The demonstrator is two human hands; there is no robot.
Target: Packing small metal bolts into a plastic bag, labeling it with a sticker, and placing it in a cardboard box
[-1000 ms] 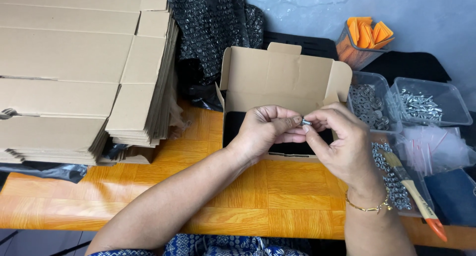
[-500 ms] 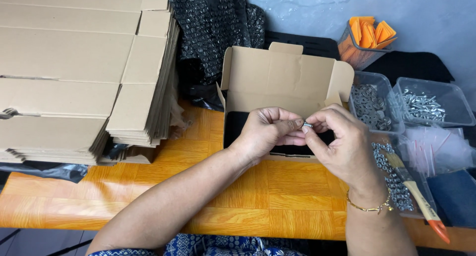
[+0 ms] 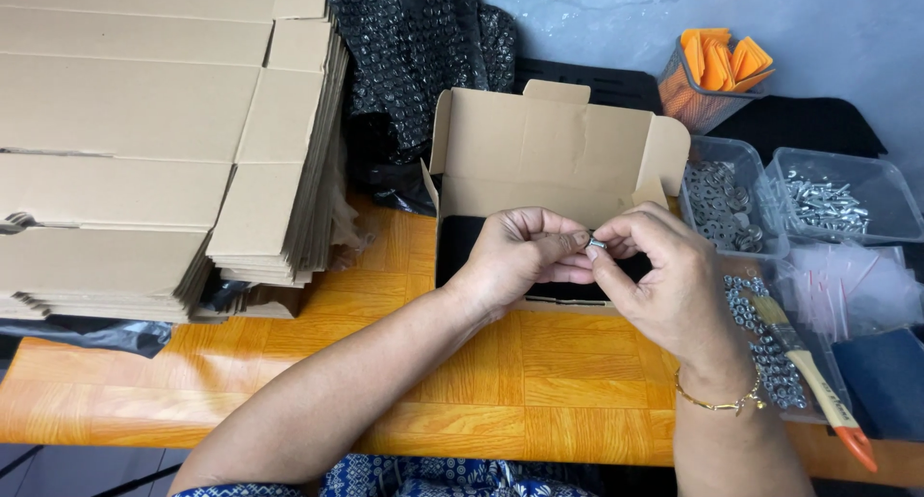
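Left hand (image 3: 515,256) and right hand (image 3: 664,285) meet over open cardboard box (image 3: 553,160) on orange surface (image 3: 500,362), fingers of both pinching small metal part (image 3: 597,242), likely a nut; washer tray (image 3: 722,199) near right hand

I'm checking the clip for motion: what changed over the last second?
Almost nothing. Both hands, left hand and right hand, keep pinching the small metal part over the open cardboard box, with only slight finger shifts. Box stack and trays stayed put.

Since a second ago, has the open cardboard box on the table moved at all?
No. The open cardboard box sits in the same spot beside the stack of flat cartons.
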